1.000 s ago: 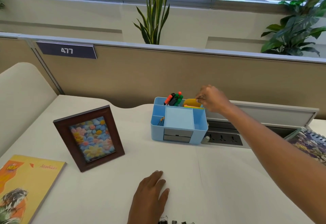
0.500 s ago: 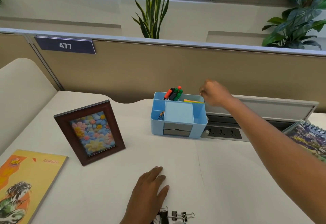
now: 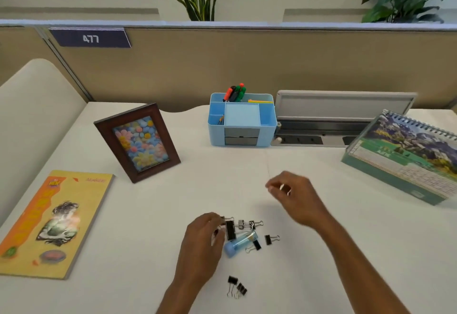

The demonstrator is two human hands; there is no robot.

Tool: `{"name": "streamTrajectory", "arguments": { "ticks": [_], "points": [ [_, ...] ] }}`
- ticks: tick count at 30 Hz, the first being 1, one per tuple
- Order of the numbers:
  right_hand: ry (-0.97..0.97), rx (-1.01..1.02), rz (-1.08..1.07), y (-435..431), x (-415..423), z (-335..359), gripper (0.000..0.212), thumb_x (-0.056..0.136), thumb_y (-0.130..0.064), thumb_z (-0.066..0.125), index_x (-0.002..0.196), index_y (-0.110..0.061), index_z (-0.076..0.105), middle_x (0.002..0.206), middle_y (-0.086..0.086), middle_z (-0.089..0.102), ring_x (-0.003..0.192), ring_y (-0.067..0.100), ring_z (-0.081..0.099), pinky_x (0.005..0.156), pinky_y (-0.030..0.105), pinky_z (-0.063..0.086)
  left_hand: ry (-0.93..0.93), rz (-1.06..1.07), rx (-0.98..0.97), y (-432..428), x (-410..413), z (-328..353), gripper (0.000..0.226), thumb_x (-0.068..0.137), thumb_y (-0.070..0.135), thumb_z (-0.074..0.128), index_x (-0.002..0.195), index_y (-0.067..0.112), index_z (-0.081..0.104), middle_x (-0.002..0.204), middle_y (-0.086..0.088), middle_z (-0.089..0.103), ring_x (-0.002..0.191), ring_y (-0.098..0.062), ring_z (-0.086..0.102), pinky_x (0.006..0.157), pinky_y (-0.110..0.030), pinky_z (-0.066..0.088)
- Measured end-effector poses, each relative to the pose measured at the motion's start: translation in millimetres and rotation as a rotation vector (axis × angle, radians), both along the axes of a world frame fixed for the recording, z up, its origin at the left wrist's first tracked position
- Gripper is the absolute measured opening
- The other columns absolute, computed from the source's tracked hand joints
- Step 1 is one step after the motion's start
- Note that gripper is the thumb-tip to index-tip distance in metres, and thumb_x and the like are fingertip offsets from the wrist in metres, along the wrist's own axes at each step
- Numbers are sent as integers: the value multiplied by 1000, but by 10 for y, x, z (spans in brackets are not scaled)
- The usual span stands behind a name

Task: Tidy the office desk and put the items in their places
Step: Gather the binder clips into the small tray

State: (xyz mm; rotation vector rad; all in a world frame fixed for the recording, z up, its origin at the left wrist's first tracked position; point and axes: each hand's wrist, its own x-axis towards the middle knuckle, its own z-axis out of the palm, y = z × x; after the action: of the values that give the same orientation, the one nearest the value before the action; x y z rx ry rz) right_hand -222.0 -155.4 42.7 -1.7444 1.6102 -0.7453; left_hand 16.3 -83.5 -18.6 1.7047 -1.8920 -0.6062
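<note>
- One grip is at work: the left hand (image 3: 205, 237) curls its fingertips and thumb at the left edge of a cluster of black metal binder clips (image 3: 230, 230). It looks closed on one clip, though the fingers hide most of it.
- The right hand (image 3: 294, 197) hovers up and to the right of the cluster, blurred, with its fingers loosely curled and nothing visible in them.
- A clear plastic tube with a blue cap (image 3: 239, 242) lies slantwise among the clips and touches some of them. Three stray black clips (image 3: 236, 287) lie apart, nearer the front of the white bench (image 3: 148, 202).
- To do this step well, pinch each clip by its black body, since the wire handles probably swing. The free hand could steady the tube so it does not roll.
- The light-blue plastic desk organiser (image 3: 242, 118) stands well apart at the back, and one of its open side compartments looks a fitting place for the clips.
</note>
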Motion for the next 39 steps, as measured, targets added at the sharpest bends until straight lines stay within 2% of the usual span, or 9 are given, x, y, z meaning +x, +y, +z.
{"name": "streamTrajectory", "arguments": {
  "ticks": [4, 9, 13, 21, 25, 28, 33, 37, 39],
  "points": [
    [40, 44, -51, 577, 42, -427, 15, 85, -13, 68, 91, -27, 67, 87, -11, 61, 70, 8, 59, 72, 31, 52, -9, -29, -60, 136, -6, 46, 16, 88, 20, 64, 103, 21, 68, 106, 12, 61, 96, -7, 54, 87, -18, 36],
    [131, 63, -98, 926, 99, -635, 19, 86, -15, 65, 102, -24, 65, 94, -9, 54, 79, 5, 53, 71, 23, 42, -112, -102, -95, 287, -58, -22, 22, 83, 30, 67, 102, 19, 68, 102, 8, 62, 96, -12, 55, 88, -24, 40],
    [211, 93, -82, 1021, 145, -685, 25, 87, -20, 64, 112, -24, 62, 105, -7, 52, 97, 14, 54, 77, 25, 45, -227, -132, -115, 336, -128, -113, 29, 74, 28, 76, 100, 19, 68, 99, 8, 61, 95, -14, 53, 87, -21, 29],
    [388, -133, 196, 993, 346, -642, 39, 87, -29, 65, 125, -25, 59, 126, -9, 50, 108, 16, 47, 88, 27, 42, -267, -162, -222, 310, -165, -162, 26, 73, 19, 78, 96, 19, 67, 89, 8, 60, 84, -16, 56, 88, -26, 30],
    [461, -219, 308, 947, 429, -579, 27, 90, -26, 60, 117, -27, 61, 115, -8, 59, 102, 20, 51, 85, 30, 39, -217, -202, -312, 294, -99, -131, 20, 77, 21, 72, 97, 21, 66, 89, 10, 60, 85, -13, 55, 95, -29, 30],
    [460, -252, 326, 886, 418, -533, 22, 90, -22, 59, 112, -26, 63, 107, -8, 61, 96, 19, 53, 82, 31, 41, -100, -204, -358, 277, -51, -115, 19, 79, 26, 68, 97, 21, 65, 92, 11, 60, 88, -9, 50, 90, -22, 32],
    [523, -264, 402, 749, 363, -534, 25, 82, -17, 67, 104, -26, 61, 98, -8, 58, 85, 17, 54, 71, 27, 41, 9, -91, -237, 244, 2, -168, 37, 87, 51, 54, 115, 29, 61, 114, 18, 56, 108, -1, 44, 94, -19, 36],
    [492, -279, 240, 411, 180, -315, 17, 86, -16, 66, 102, -22, 63, 95, -5, 58, 83, 19, 53, 71, 31, 45, -63, 82, -145, 195, 113, -262, 64, 83, 72, 36, 130, 31, 47, 128, 13, 41, 112, -7, 43, 95, -22, 33],
    [400, -276, 124, 141, 78, -103, 13, 91, -21, 62, 104, -19, 65, 96, -5, 58, 84, 17, 51, 73, 33, 45, -128, 104, -108, 205, 174, -348, 64, 80, 72, 41, 128, 30, 48, 124, 9, 41, 103, -11, 47, 89, -25, 36]
  ]
}}
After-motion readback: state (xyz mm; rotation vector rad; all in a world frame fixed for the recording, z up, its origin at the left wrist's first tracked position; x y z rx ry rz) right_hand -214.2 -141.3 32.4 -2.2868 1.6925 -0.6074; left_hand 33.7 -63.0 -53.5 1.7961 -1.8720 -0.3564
